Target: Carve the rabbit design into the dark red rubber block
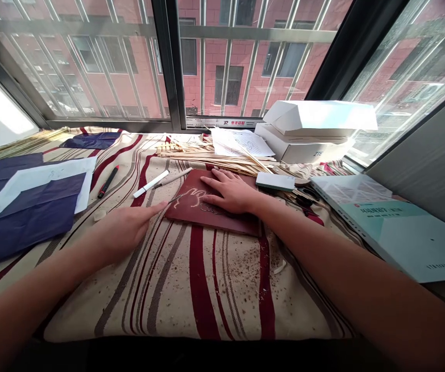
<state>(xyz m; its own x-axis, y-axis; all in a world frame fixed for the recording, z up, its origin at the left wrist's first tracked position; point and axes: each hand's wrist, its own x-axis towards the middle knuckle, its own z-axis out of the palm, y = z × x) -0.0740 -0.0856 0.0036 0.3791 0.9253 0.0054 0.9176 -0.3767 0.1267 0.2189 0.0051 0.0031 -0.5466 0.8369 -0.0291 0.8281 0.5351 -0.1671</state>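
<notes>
Right hand (230, 192) open, empty, pressing flat on dark red rectangular board (191, 214) | left hand (127, 231) open, empty, fingertips just beside it at 9 o'clock | board's long axis 9-to-3

Sheets of dark blue paper (25, 222) lie on the striped cloth (176, 310) — a black marker (108, 182) just beside them — while white cardboard boxes (319, 116) stack against the barred window (257, 33), a pale green book (404, 237) at far right.
</notes>
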